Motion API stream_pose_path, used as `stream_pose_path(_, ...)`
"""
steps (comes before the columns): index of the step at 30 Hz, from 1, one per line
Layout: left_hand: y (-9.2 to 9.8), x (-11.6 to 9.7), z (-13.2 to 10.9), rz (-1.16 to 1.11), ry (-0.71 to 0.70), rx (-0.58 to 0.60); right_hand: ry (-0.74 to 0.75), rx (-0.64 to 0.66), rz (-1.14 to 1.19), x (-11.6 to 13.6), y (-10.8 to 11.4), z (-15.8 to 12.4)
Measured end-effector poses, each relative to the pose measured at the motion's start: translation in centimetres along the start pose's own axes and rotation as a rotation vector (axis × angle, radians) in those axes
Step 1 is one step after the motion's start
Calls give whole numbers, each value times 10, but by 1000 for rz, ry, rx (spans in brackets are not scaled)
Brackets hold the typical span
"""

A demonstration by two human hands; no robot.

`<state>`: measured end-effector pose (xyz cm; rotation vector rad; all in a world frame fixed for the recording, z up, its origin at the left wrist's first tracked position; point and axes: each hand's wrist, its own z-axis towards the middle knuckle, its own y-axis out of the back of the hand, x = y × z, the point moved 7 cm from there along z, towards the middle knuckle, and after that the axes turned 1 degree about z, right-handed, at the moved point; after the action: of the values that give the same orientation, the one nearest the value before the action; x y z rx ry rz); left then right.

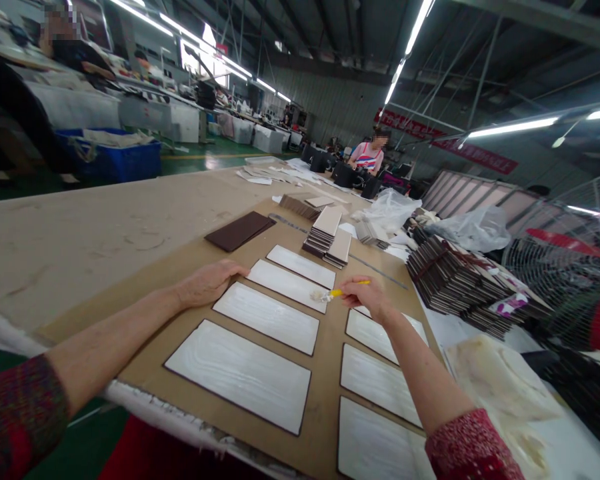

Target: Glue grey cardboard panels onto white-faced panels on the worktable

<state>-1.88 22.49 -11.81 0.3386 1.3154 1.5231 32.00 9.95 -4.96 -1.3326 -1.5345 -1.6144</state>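
Panel (286, 285) lies lengthwise between hands: left hand (210, 281) flat at one end, right hand (367, 297) pinching brush (337, 292) opposite

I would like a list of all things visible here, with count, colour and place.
brown cardboard sheet: one, brown, on the table
white-coated rectangular panels with dark edges: seven, white, on the cardboard
dark brown flat rectangular panel: one, brown, cardboard's far left
stacks of beige-faced panels: two, beige, cardboard's far end
large pile of dark panels: one, dark, right
blue plastic crate: one, blue, far left
yellow-handled small brush: one, yellow, right hand
left hand: one, flat on cardboard
right hand: one, grip closed on brush
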Motion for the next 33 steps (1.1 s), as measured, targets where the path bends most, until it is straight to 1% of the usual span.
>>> stream_pose_path(4, -1, 2, 0, -3, 3, 3, 72, -25, -79, 12, 15, -14)
stream_pose_path(7, 0, 1, 0, -5, 7, 4, 117, -48, -201, 25, 15, -21)
stream_pose_path(10, 0, 1, 0, -8, 4, 1, 149, -32, -339, 37, 2, -27)
stream_pose_path(13, 0, 1, 0, -11, -3, -2, 196, -3, -432, 49, -20, -31)
stream_pose_path(15, 0, 1, -1, -11, -1, -7, 224, 16, -453, 55, -35, -31)
stream_pose_path(18, 0, 2, -1, -12, 2, -13, 240, 34, -423, 60, -52, -22)
stream_pose_path(21, 0, 3, -2, -13, -3, -11, 234, 27, -338, 60, -60, -6)
stream_pose_path(26, 0, 3, -1, 1, 1, -4, 213, 59, -217, 47, -72, 15)
stream_pose_path(29, 0, -1, 0, 10, 4, 15, 175, 73, -203, 36, -68, 15)
stream_pose_path(31, 0, -5, -1, 5, -1, 29, 148, 49, -206, 30, -53, 9)
stream_pose_path(33, 0, -4, -4, -11, -11, 39, 127, -1, -206, 25, -31, -4)
